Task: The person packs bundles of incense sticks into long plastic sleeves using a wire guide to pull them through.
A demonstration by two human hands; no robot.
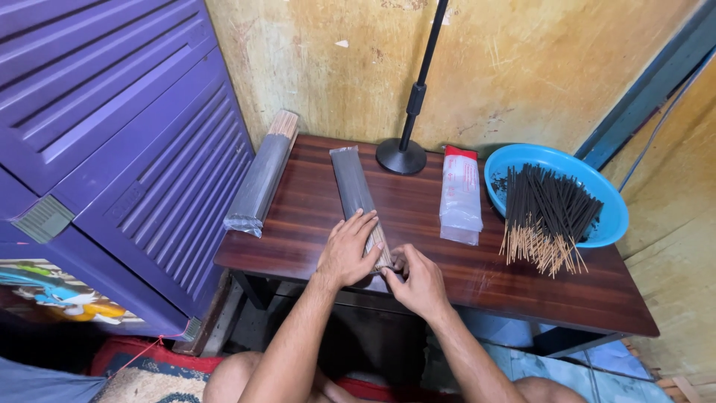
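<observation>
Head view, left hand [347,252] fingers pressing flat on incense packet [356,195], right hand [421,282] fingers pinching its near end.

Lit evenly and fairly brightly, with soft daylight that seems to arrive from the right and above. Warm glow on the yellow wall [522,67]; mild sheen along the dark wooden table [522,283]. Soft, short shadows only: under the blue bowl [611,216], around the black stand base [401,155]. Dim beneath the tabletop. Sharp across the middle; straight lines bowed toward the edges by wide-angle distortion. No motion blur on either hand.
</observation>
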